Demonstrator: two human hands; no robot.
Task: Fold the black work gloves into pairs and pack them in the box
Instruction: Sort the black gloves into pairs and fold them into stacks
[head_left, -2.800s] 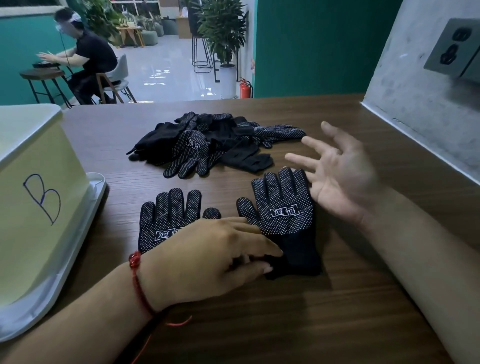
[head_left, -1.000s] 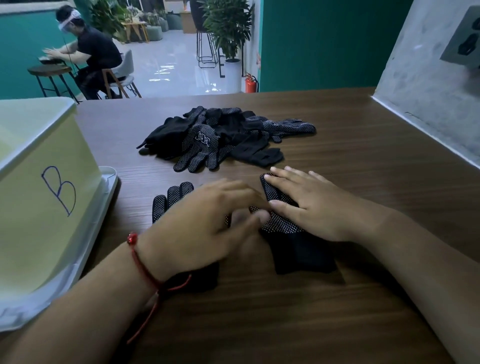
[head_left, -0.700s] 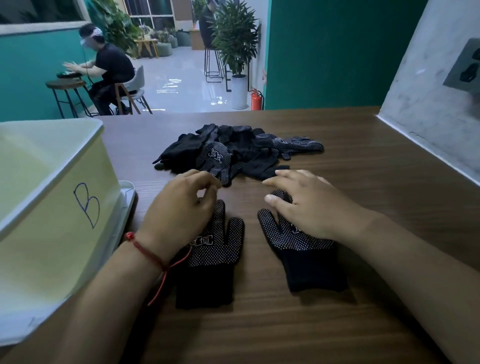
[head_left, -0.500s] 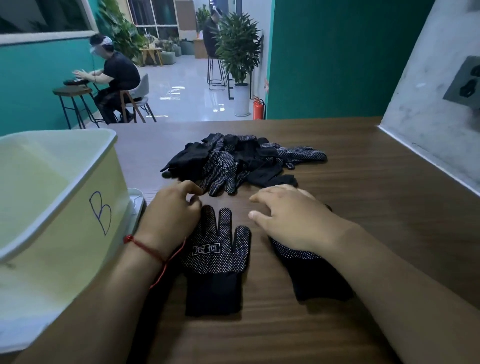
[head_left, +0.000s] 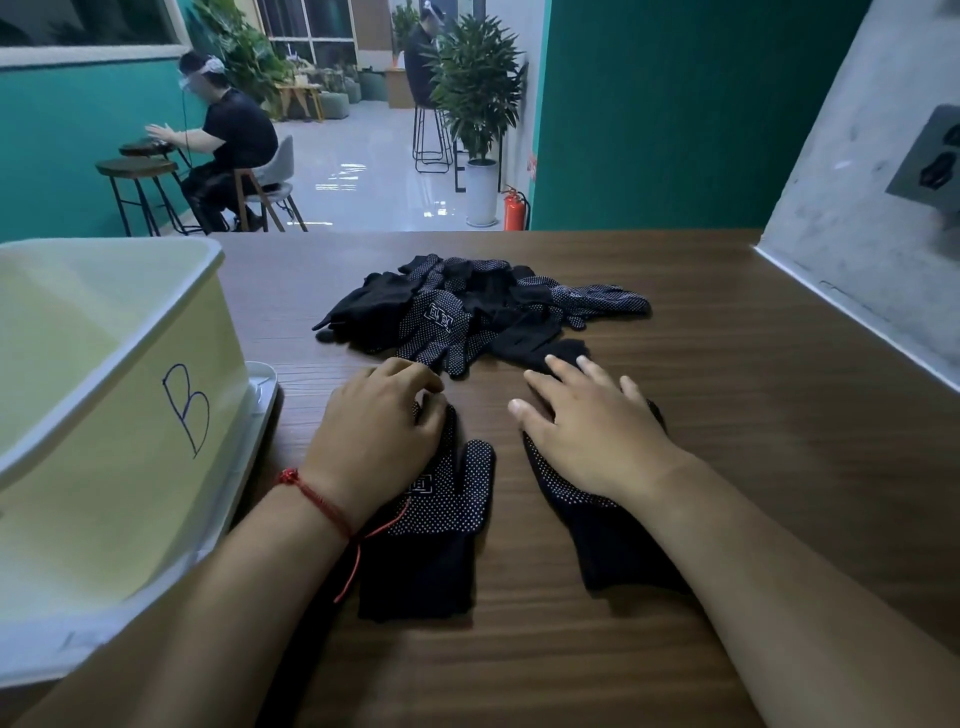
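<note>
on the table (head_left: 779, 467) before me: two black gloves lie flat, dotted sides up, cuffs toward me, a strip of bare wood between them.
left glove (head_left: 436, 519): its thumb points at the other glove; its finger end is under my hand.
right glove (head_left: 597, 530): only the palm and cuff show.
left hand (head_left: 379, 431): fingers bent down onto the glove's finger end; i cannot tell whether they pinch it or only press.
right hand (head_left: 592, 436): fingers straight and spread, lying flat on the glove, gripping nothing.
why so: i judge i am pinning and smoothing both so one can be laid squarely on the other and folded as a pair.
pile (head_left: 467, 312): the loose gloves lie heaped just beyond my fingertips, not yet sorted.
box (head_left: 104, 467): pale yellow, marked with a b, open-topped, just left of my left arm, standing on a white tray (head_left: 262, 400); what it holds is hidden.
in the way: nothing lies between the gloves and the box except my own left forearm.
farther off: a grey wall (head_left: 857, 208) bounds the table on the right; a seated person (head_left: 228, 150) works well behind.
</note>
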